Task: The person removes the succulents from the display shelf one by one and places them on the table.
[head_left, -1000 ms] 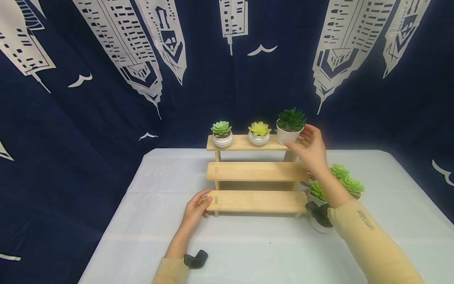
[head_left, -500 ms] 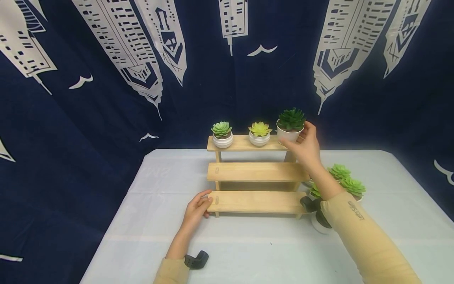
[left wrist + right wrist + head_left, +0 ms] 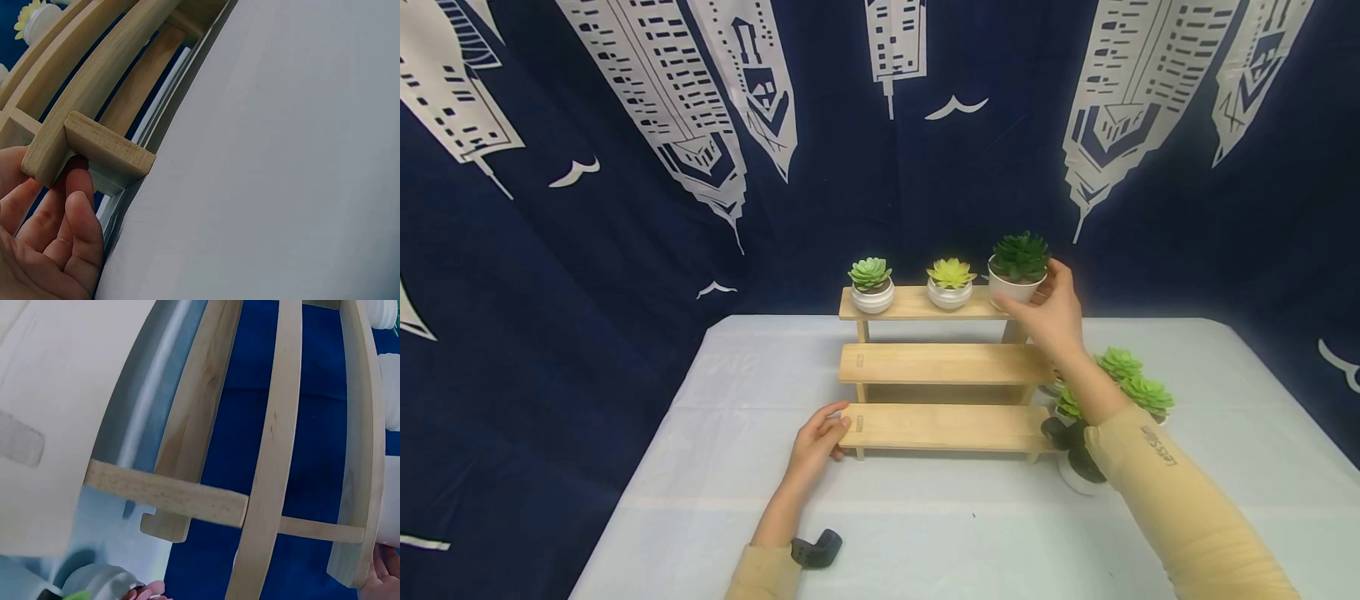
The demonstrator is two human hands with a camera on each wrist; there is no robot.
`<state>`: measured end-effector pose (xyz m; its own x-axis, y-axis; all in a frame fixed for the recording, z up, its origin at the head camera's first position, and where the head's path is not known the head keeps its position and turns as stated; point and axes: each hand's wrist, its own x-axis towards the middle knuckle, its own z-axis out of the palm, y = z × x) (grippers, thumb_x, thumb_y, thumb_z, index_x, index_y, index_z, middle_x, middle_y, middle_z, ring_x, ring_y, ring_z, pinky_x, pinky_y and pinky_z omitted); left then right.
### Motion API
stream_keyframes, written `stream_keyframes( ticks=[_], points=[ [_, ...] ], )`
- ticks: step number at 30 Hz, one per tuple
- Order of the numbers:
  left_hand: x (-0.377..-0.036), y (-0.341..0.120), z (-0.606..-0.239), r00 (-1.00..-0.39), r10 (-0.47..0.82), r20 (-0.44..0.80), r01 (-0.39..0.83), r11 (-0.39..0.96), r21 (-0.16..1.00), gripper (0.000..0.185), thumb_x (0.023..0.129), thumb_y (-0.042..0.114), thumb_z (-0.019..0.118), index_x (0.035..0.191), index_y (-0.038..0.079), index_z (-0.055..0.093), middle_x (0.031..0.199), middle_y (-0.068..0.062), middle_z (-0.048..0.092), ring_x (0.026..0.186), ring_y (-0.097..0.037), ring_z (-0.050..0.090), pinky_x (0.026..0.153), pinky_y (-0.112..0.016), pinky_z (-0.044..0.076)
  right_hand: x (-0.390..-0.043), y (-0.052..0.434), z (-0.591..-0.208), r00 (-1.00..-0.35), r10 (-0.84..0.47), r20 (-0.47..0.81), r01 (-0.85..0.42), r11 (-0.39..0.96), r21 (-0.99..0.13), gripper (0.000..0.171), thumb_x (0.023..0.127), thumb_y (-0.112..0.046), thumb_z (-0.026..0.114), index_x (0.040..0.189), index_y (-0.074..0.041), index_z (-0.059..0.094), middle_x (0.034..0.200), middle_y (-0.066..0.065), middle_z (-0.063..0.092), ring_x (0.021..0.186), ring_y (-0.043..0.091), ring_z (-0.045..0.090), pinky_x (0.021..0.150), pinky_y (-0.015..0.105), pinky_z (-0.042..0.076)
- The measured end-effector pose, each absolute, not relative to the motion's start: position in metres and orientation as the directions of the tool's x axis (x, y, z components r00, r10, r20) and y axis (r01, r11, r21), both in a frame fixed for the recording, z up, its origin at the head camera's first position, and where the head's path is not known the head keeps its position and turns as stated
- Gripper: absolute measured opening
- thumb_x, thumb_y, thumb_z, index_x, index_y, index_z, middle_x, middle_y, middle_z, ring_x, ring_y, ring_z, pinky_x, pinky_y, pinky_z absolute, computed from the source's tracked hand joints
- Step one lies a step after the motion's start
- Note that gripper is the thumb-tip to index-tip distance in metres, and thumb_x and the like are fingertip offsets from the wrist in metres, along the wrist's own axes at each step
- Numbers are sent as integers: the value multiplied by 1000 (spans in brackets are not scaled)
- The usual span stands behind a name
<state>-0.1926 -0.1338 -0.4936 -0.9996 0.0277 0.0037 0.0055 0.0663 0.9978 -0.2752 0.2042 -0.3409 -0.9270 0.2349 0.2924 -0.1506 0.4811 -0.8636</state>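
Note:
A three-tier wooden plant stand stands on the white-covered table. Its lowest board is gripped at the left end by my left hand, thumb on top; in the left wrist view the left hand's other fingers curl under the board. My right hand holds the white pot of a dark green succulent at the top tier's right end, thumb in front and fingers on the right side. On that same tier sit a pale green succulent at left and a yellow-green succulent mid-board.
Several potted succulents stand on the table right of the stand, partly behind the right forearm. One white pot is nearest the front there. A pink plant shows in the right wrist view. A dark blue patterned curtain hangs behind.
My right hand has shifted slightly on the dark green succulent's pot, first a little left, then slightly back right. The left hand keeps its place on the lowest board.

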Motion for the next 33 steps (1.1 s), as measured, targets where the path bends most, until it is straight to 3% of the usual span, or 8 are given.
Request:
stream_keyframes(
  ticks=[21,30,33],
  points=[
    [-192,-134,-491,-999,40,-2,0,48,999,44,93,21,60,133,4,50,104,-15,66,66,-14,54,56,-23,47,-259,239,-342,-911,280,302,-117,527,-842,97,75,-42,77,145,-7,21,127,18,47,111,29,49,90,40,41],
    [-192,-135,-496,-993,66,99,103,49,994,44,92,26,60,128,1,53,97,-9,68,63,-13,55,54,-21,47,-253,258,-341,-895,307,323,-110,551,-827,92,76,-36,77,144,-5,23,128,17,46,110,29,51,89,34,45],
    [-191,-135,-494,-995,63,73,76,48,996,44,92,25,61,129,3,53,100,-12,68,64,-14,55,54,-22,47,-252,265,-342,-891,311,330,-106,565,-818,91,77,-37,76,144,-5,23,130,17,46,111,30,51,88,33,45]
  ],
)
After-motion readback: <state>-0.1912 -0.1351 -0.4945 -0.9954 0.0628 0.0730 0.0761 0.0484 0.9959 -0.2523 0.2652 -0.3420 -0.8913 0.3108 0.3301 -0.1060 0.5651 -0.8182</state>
